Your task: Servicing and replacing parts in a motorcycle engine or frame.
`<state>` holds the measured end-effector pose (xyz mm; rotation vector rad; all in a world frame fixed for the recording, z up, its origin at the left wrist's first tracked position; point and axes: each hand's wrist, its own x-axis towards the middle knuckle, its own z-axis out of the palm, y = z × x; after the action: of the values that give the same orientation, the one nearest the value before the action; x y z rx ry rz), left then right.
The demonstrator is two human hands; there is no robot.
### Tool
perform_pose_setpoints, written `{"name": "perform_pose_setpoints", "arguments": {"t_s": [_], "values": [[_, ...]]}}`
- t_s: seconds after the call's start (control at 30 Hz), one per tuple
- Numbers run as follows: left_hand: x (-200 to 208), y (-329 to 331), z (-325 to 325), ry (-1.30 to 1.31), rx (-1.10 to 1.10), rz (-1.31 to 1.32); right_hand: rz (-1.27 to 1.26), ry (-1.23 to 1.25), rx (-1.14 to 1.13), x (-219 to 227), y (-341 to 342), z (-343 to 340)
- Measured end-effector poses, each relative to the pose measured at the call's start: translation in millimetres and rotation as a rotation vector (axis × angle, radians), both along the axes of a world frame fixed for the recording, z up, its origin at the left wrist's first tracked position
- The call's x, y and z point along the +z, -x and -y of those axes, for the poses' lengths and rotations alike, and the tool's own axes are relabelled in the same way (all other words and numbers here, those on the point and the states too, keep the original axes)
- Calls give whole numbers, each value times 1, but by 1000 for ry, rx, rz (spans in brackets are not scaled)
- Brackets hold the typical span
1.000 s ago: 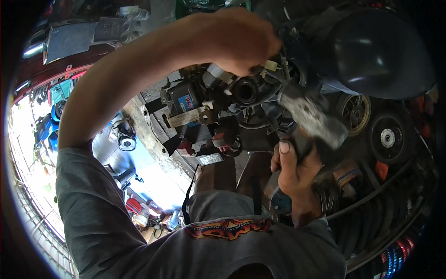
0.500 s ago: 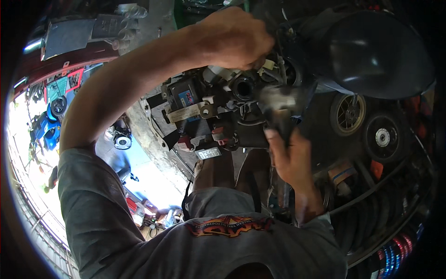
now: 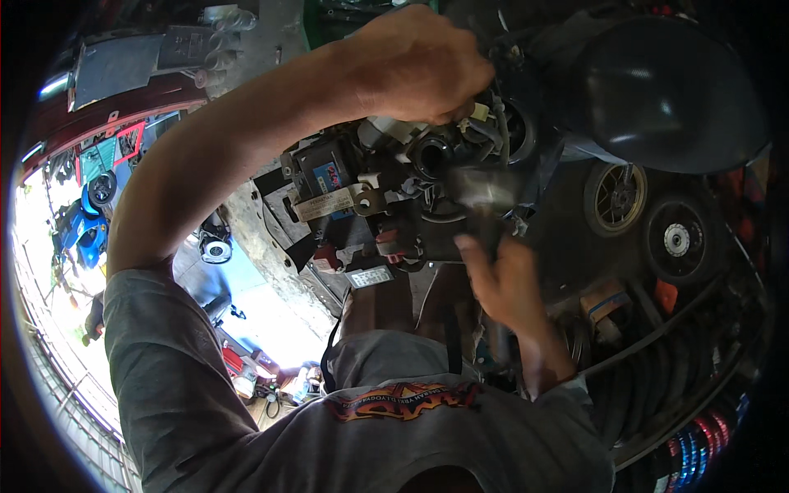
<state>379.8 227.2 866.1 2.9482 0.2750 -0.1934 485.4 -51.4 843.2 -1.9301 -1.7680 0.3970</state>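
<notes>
My right hand is closed round the dark handle of a hammer, its metal head smeared by motion. The hammer head hangs over the opened middle of a motorcycle, just below a round dark intake opening. Farther off and to the left, my left hand makes a fist at the edge of the exposed parts. Whatever it grips is hidden by the fingers. A pale yellow connector and some cables show just under that fist.
Left of the opening sits a battery beside a flat metal bracket. The dark seat or body cover bulges at the far right. Two wheels lie beyond, and a rack of tyres stands at the near right.
The hammer head has come lower and slightly left, and my right hand has shifted a little left with it. My left fist stays almost in place.
</notes>
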Motion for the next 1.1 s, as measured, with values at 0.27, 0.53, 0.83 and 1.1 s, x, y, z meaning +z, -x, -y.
{"name": "perform_pose_setpoints", "arguments": {"t_s": [0.27,0.53,0.83,1.1], "values": [[-2,-3,2,-43,33,-33,-1159,6,-438,13,3,-19],[-6,-1,6,-71,14,-80,-1161,128,-421,26,-4,-19],[-5,0,2,-79,-31,-12,-1026,100,-385,11,3,-19],[-6,1,4,-57,6,-129,-1095,351,-384,19,-8,-22]]}}
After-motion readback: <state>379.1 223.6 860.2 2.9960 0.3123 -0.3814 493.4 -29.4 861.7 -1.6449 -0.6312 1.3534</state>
